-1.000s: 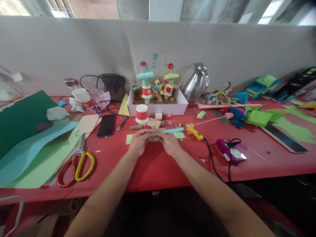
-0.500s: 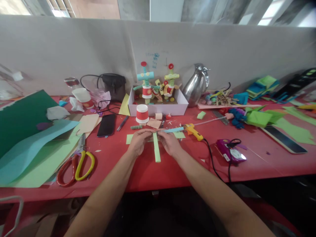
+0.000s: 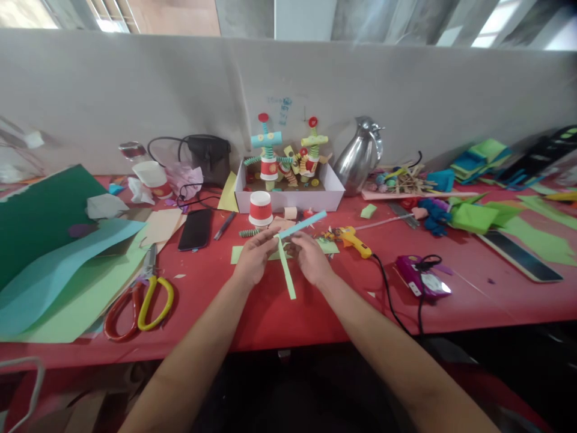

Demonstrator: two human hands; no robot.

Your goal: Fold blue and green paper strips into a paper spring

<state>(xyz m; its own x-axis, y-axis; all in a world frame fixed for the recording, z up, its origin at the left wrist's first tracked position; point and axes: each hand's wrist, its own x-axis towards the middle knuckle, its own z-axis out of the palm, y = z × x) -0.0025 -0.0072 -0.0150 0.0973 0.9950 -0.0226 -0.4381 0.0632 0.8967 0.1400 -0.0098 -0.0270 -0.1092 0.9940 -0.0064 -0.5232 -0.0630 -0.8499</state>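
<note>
My left hand (image 3: 255,255) pinches two narrow paper strips where they meet. The light green strip (image 3: 286,270) hangs down toward me between my hands. The light blue strip (image 3: 306,223) slants up to the right. My right hand (image 3: 309,255) is just right of the joint, its fingers curled but apart, below the blue strip. Whether its fingertips touch the paper is hard to see. Behind my hands are a red and white paper cup (image 3: 260,209) standing upside down and a folded green paper spring (image 3: 249,233). Pale green paper (image 3: 327,246) lies beneath my hands.
A yellow glue gun (image 3: 354,239) lies right of my hands, its cord running to the front edge. Scissors (image 3: 146,300) and a phone (image 3: 195,230) are at left. Behind stand a white box (image 3: 288,201) of paper-cup figures and a steel jug (image 3: 356,156). Coloured paper surrounds them.
The blue strip has swung from nearly level to slanting up and away, and my right fingers have come off it. The green strip's lower end has shifted slightly right.
</note>
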